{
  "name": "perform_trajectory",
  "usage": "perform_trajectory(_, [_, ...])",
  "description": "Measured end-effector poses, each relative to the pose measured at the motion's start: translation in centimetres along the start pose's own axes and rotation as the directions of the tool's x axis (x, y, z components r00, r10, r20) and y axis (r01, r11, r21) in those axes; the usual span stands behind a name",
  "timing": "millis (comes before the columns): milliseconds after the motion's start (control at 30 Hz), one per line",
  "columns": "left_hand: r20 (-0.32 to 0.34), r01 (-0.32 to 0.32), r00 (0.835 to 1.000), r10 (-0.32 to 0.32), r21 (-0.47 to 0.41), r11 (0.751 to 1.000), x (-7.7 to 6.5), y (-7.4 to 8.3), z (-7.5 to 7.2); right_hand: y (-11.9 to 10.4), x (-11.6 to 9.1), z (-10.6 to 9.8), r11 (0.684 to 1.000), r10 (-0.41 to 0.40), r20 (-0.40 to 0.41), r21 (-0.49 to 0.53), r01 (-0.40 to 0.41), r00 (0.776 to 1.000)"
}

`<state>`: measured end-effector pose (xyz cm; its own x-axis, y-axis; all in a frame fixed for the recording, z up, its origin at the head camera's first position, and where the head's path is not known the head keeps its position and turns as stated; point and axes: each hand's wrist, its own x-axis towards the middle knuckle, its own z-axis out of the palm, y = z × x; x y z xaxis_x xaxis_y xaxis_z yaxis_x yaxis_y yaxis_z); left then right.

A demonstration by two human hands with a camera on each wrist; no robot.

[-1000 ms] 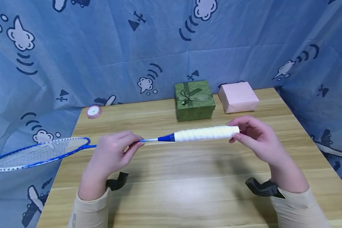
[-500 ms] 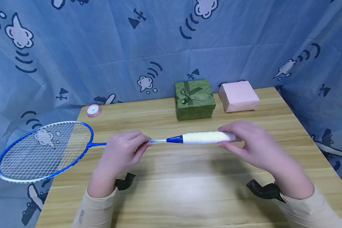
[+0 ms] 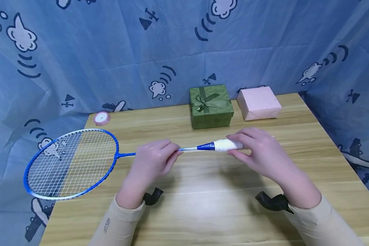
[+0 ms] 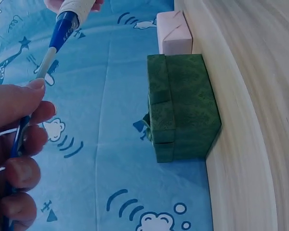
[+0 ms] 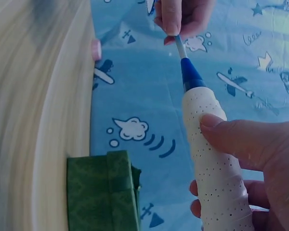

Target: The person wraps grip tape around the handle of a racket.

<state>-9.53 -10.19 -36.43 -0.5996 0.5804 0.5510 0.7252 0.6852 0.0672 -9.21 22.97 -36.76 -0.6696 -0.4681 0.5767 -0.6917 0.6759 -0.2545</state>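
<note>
A blue and white badminton racket (image 3: 115, 156) is held level over the table, its strung head to the left. My left hand (image 3: 153, 160) grips the thin shaft; in the left wrist view its fingers (image 4: 23, 171) curl round it. White perforated wrap (image 5: 214, 163) covers the handle, below a blue cone (image 3: 206, 146) lettered KESIKA. My right hand (image 3: 258, 150) holds this wrapped handle, with the thumb lying along it in the right wrist view. The handle's butt end is mostly hidden behind the right hand in the head view.
On the wooden table (image 3: 184, 212), a green gift box (image 3: 212, 107) with a ribbon bow and a pink box (image 3: 259, 103) stand at the back. A pink ribbon roll (image 3: 102, 118) lies at the back left. A blue patterned cloth (image 3: 126, 41) hangs behind.
The racket has shifted right, and its head has turned to show more of its string face. My right hand has slid from the handle's butt end toward the cone.
</note>
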Motion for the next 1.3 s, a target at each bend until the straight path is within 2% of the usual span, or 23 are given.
perform_trajectory(167, [0.045, 0.076, 0.996, -0.077, 0.007, 0.997, -0.1, -0.2, -0.2, 0.8, -0.2, 0.2, 1.000, 0.026, -0.026, 0.008, -0.026, 0.999])
perform_trajectory(367, [0.112, 0.168, 0.979, -0.171, 0.037, 0.985, -1.1, -1.0, -0.6, 2.0, -0.8, 0.0, 0.997, 0.075, -0.014, -0.031, -0.075, 0.997])
perform_trajectory(500, [0.184, 0.216, 0.957, -0.225, 0.067, 0.974, -1.8, -1.4, -0.6, 3.1, -1.7, -0.1, 0.990, 0.133, 0.013, -0.038, -0.132, 0.991])
perform_trajectory(633, [0.281, 0.230, 0.928, -0.247, 0.092, 0.969, -2.4, -1.8, -0.3, 4.0, -3.2, 0.1, 0.983, 0.183, 0.065, -0.038, -0.181, 0.981])
perform_trajectory(833, [0.396, 0.252, 0.883, -0.252, 0.053, 0.966, -2.7, -2.2, 0.7, 4.9, -4.9, 1.4, 0.974, 0.227, 0.134, -0.028, -0.225, 0.965])
perform_trajectory(967, [0.445, 0.275, 0.858, -0.258, 0.027, 0.961, -2.7, -2.3, 2.0, 5.6, -5.8, 2.3, 0.960, 0.278, 0.180, -0.033, -0.277, 0.943])
perform_trajectory(1100, [0.455, 0.280, 0.853, -0.253, 0.010, 0.960, -2.9, -2.2, 3.5, 6.3, -6.4, 3.0, 0.944, 0.329, 0.223, -0.051, -0.326, 0.917])
perform_trajectory(1300, [0.429, 0.303, 0.860, -0.277, 0.008, 0.953, -3.6, -2.0, 5.4, 7.0, -6.8, 3.6, 0.934, 0.357, 0.248, -0.057, -0.354, 0.901])
